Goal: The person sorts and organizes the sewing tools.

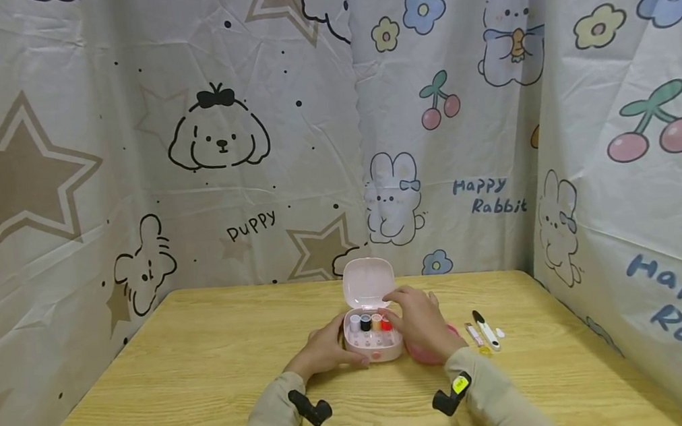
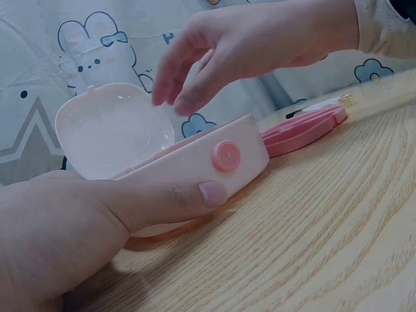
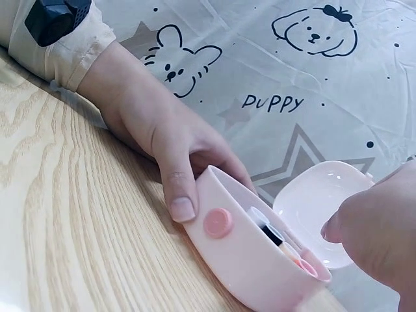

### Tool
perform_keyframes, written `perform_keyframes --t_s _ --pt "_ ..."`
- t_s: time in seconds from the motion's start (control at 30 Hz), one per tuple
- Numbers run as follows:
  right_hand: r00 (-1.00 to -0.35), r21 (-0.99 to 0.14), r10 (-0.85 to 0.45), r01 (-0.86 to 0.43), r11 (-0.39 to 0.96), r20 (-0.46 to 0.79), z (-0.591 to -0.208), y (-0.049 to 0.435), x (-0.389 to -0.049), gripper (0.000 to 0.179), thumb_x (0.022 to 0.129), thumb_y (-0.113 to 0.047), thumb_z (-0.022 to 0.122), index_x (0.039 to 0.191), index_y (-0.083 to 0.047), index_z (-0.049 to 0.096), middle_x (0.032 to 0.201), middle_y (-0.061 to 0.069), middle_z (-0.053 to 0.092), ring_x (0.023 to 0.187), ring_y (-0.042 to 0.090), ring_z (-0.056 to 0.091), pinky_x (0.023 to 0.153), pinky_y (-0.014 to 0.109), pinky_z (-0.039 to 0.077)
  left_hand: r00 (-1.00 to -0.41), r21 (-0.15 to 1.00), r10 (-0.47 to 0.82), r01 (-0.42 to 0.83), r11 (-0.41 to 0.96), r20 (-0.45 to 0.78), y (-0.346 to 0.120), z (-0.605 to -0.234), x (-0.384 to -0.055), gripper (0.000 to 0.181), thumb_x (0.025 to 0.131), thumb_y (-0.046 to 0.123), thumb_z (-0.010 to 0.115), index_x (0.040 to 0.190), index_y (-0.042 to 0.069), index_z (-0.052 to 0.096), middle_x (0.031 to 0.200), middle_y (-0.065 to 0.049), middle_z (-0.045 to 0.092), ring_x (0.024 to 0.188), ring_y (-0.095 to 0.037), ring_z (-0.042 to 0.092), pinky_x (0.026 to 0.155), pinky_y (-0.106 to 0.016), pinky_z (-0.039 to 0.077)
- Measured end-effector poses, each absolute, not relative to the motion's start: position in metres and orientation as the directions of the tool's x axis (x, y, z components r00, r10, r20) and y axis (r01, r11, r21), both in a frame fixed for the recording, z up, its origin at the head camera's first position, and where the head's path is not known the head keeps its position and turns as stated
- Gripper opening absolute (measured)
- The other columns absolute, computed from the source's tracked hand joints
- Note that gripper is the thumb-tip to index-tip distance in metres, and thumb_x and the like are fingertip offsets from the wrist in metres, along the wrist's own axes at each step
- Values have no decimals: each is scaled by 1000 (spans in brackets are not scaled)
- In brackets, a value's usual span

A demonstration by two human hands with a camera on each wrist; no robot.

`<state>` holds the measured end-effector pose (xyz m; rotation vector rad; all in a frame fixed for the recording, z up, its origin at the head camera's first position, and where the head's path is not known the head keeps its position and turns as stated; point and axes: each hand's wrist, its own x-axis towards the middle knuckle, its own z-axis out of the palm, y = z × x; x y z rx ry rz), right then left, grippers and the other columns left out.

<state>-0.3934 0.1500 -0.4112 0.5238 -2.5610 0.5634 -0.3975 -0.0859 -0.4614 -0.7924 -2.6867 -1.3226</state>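
A pale pink sewing box (image 1: 375, 356) stands on the wooden table with its lid (image 1: 369, 282) raised at the back. Several small thread spools sit in a row inside: a white spool (image 1: 355, 323), a black spool (image 1: 365, 322), a yellowish spool (image 1: 377, 321) and a red spool (image 1: 386, 322). My left hand (image 1: 325, 347) grips the box's left side, its thumb (image 2: 211, 193) on the front wall beside the round pink button (image 2: 225, 156). Above the box's right part hovers my right hand (image 1: 418, 318), fingers loosely bent and thumb apart from them, nothing visible between them.
A deeper pink piece (image 1: 425, 353) lies right of the box, partly under my right arm. Farther right are a white-and-black slim tool (image 1: 486, 330), a small pink-and-gold item (image 1: 476, 338) and a little white piece (image 1: 500, 332). Printed curtains (image 1: 289, 177) enclose the table (image 1: 208, 360).
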Motion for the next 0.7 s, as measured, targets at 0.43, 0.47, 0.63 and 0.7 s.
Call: perform_keyframes --t_s 0.43,0.47,0.63,0.7 --pt "-833 -280 -240 -417 865 499 -411 184 -388 31 92 -22 80 122 -12 75 128 11 68 123 34 61 103 68 35 -872 748 419 450 487 253 -86 -462 -397 109 70 38 98 158 10 39 152 -8 52 138 -33 47 109 -62 22" --pt "-836 -279 -238 -412 867 495 -411 186 -388 32 92 -22 80 122 -12 75 129 11 68 123 35 60 103 68 35 -873 748 417 449 488 252 -86 -462 -397 109 70 37 98 158 10 39 152 -7 52 138 -33 47 109 -62 22" --pt "-848 -256 -238 -391 884 474 -411 193 -385 32 91 -21 81 122 -13 75 127 12 68 121 37 61 97 64 39 -872 744 420 452 493 252 -86 -464 -399 109 70 38 98 158 11 39 153 -6 52 139 -32 47 108 -61 23" --pt "-858 -249 -235 -377 892 457 -412 195 -384 33 91 -22 81 122 -13 75 127 13 68 121 38 60 99 67 38 -870 743 422 455 490 255 -86 -466 -401 109 70 37 98 158 11 39 153 -6 52 139 -33 47 108 -61 23"
